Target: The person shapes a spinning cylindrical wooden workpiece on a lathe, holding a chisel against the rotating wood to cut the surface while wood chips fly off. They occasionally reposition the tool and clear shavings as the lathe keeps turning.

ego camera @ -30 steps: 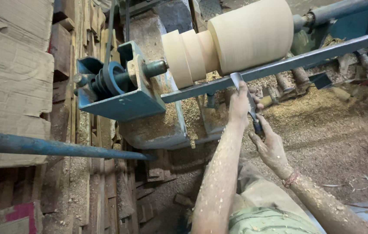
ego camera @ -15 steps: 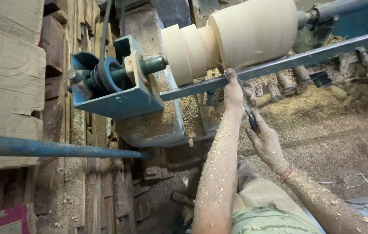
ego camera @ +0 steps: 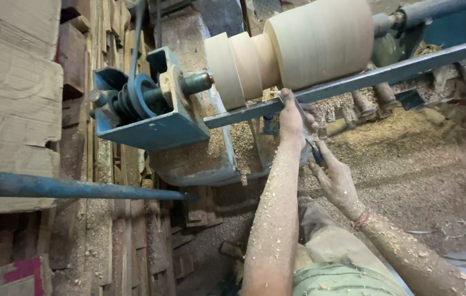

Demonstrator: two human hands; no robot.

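A pale wooden workpiece point(ego camera: 309, 46), turned into a wide drum with stepped rings at its left end, is mounted on a blue lathe. My left hand point(ego camera: 293, 118) grips the front of a metal turning chisel against the steel tool rest bar point(ego camera: 386, 74), just under the wood. My right hand point(ego camera: 336, 178) holds the chisel's dark handle point(ego camera: 316, 153) lower down. Both forearms are covered in sawdust.
The blue headstock with a black pulley point(ego camera: 137, 101) stands left of the workpiece. A blue pipe point(ego camera: 68, 187) crosses at the left. Wooden planks and cardboard point(ego camera: 13, 104) are stacked on the left. Heaps of wood shavings point(ego camera: 419, 159) cover the floor under the lathe.
The view has shifted slightly. My hands have stayed on the chisel at the tool rest, with the left hand moved a little upward toward the wood.
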